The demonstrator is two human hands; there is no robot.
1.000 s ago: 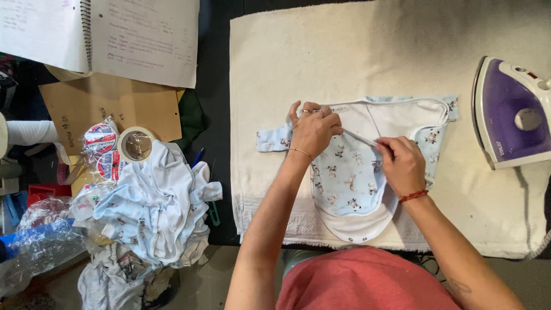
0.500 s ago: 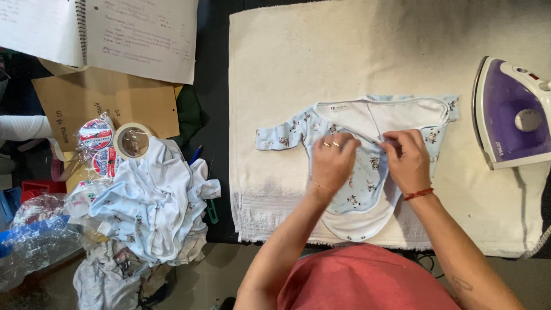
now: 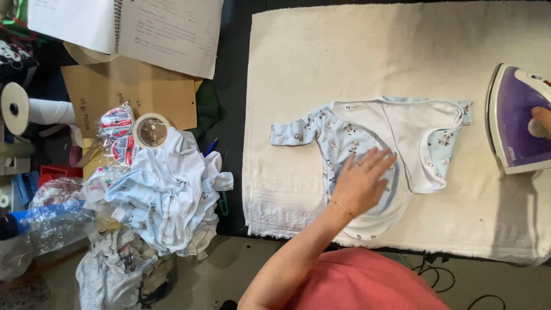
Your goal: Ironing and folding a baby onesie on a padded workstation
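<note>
A light blue baby shirt [image 3: 344, 129] with small printed figures and a white lining lies spread open on a cream towel [image 3: 356, 57]. My left hand [image 3: 361, 182] rests flat on the shirt's lower middle, fingers spread, holding nothing. One sleeve points left and the white front flap is folded out to the right. A purple and white iron [image 3: 513, 123] stands on the towel at the right edge. Only a small part of my right hand [image 3: 543, 117] shows, on the iron's handle, and its grip is hidden.
A heap of white and light blue baby clothes [image 3: 166, 198] lies left of the towel. Around it are a tape roll [image 3: 151, 131], packaged tape rolls [image 3: 116, 121], brown cardboard [image 3: 120, 95], a spiral notebook [image 3: 143, 23], a paper roll [image 3: 31, 109] and a plastic bottle [image 3: 40, 221].
My right hand has left the shirt and gone right to the iron. My left hand has flattened onto the shirt's lower middle. The shirt now lies smoother and more open.
</note>
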